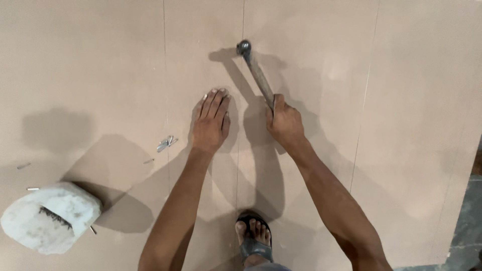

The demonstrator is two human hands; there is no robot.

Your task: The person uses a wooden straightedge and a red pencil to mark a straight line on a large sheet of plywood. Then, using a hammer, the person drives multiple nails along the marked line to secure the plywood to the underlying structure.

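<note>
A wide tan board point(100, 65) lies flat. The left hand point(211, 123) presses on it, grip released, fingers flat. The right hand point(284, 123) has its grip clenched around a hammer point(256, 73), head touching the board. Loose nails point(165, 144) lie left.

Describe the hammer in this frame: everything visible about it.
The hammer has a dark, rounded metal head and a worn, grey-brown handle. It slants from the head at upper left down to the right hand, which grips the handle's lower end. The head is at or just above the tan board; contact cannot be told. Its shadow falls left.
</note>
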